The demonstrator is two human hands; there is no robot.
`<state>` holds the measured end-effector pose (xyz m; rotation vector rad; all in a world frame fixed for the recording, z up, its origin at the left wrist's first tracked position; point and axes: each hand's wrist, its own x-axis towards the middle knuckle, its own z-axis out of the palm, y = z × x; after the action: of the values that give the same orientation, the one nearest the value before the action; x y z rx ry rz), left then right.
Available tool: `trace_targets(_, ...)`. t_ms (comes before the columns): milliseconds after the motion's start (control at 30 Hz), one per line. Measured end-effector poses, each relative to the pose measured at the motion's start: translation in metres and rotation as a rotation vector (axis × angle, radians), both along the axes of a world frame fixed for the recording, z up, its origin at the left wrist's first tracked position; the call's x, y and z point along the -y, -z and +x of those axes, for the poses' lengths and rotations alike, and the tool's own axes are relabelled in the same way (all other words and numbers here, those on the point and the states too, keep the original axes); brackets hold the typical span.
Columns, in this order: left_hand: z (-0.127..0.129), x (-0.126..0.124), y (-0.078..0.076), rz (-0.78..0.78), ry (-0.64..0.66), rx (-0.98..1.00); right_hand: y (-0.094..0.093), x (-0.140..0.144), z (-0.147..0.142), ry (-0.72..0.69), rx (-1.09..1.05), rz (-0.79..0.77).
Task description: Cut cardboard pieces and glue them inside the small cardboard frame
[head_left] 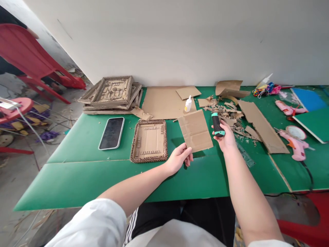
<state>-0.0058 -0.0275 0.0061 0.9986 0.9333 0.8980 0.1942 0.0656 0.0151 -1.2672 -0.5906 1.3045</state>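
Cardboard sheet [195,131] pinched at its near corner by the left hand [178,158], lifted clear; right hand [224,135] wraps the cutter [216,124], kept aside.

White wall [180,37], red chair [31,58], green table [84,178]

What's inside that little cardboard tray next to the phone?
Inside the cardboard tray are only short rows of small cardboard strips glued to its floor. Nothing covers it, so the whole inside shows.

A home craft corner is probably being shown: cardboard scraps [226,115], glue guns [295,144], green table [84,178].
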Motion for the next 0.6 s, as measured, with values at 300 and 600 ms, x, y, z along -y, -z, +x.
trace_targets(300,0.0002,0.0,-0.0011,-0.007,-0.003,-0.01,0.0007,-0.0003,0.0,-0.013,0.002,0.02)
trace_targets(600,0.0,0.0004,0.0004,-0.002,-0.008,-0.013,0.0026,-0.0006,0.001,-0.011,0.016,0.014)
